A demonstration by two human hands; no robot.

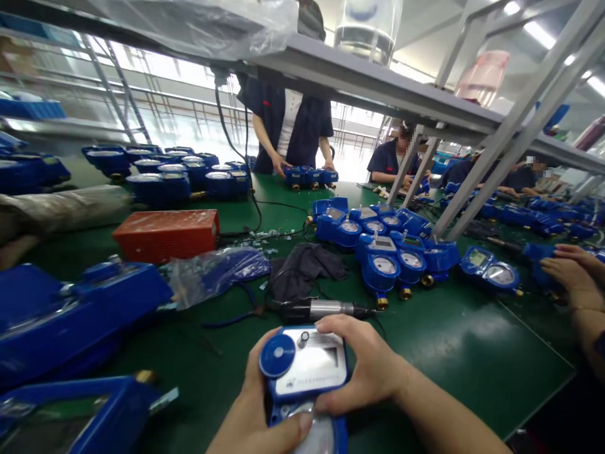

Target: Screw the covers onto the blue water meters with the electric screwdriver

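Plainly, in the head view, a pen-shaped black-and-silver power tool lies crosswise on the smooth green tabletop. Just behind it sits a crumpled dark grey cloth; to its left are blue-handled pliers and a wrinkled clear plastic bag with blue pieces inside. Farther left and beyond it stands a scuffed orange-red box with a slotted side. To the tool's right and behind, blue meters with round dials and brass-coloured ends crowd together, while large blue housings fill the space well to its left. Well to its right, a co-worker's hands are at another blue meter. A grey metal shelf spans the space above and beyond the tool.

On the person's near side of the tool is a blue-cased meter with a glossy white faceplate, a round blue cap and a small rectangular window. It faces upward, its long axis running away from the person toward the tool, plate end farther, round dial nearer. The left hand grips its left side, thumb over the dial; the right hand clasps its right side, fingers curled over the plate's far edge.
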